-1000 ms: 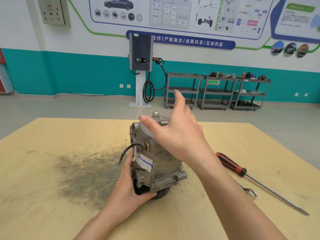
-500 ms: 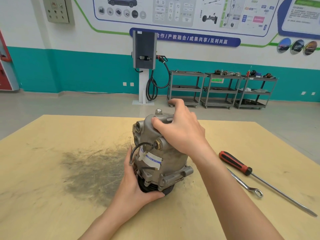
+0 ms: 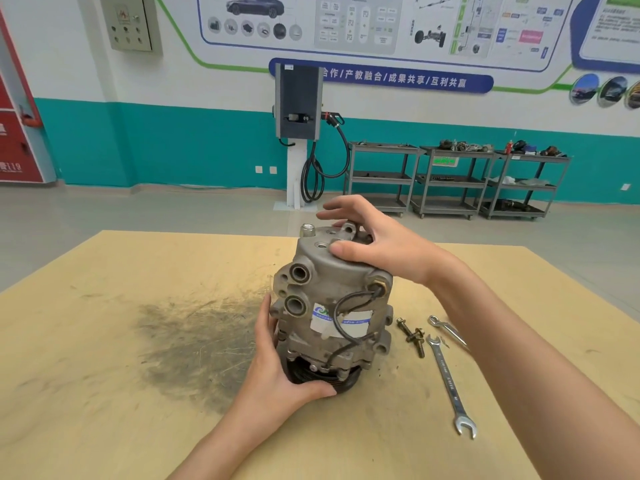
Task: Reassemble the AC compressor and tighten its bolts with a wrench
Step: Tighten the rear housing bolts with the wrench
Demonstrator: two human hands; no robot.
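Observation:
The grey AC compressor (image 3: 332, 306) stands upright on its black pulley in the middle of the wooden table (image 3: 104, 358). My left hand (image 3: 280, 368) grips its lower body and pulley from the left. On its top cover rests my right hand (image 3: 370, 240), thumb on the cover's near edge and fingers curved over the far side. Two loose bolts (image 3: 412, 336) lie on the table just right of the compressor. A long open-end wrench (image 3: 450, 386) lies beside them, with a second smaller wrench (image 3: 446, 329) partly hidden under my right forearm.
A dark grease smear (image 3: 194, 341) covers the table left of the compressor. Beyond the table's far edge are an open floor, a charging post (image 3: 299, 133) and several metal carts (image 3: 450, 178) along the teal wall.
My right hand came down from above onto the compressor's top cover and shifted its hold there. The compressor has turned so its ports face me more. The view has shifted, showing bolts and wrenches.

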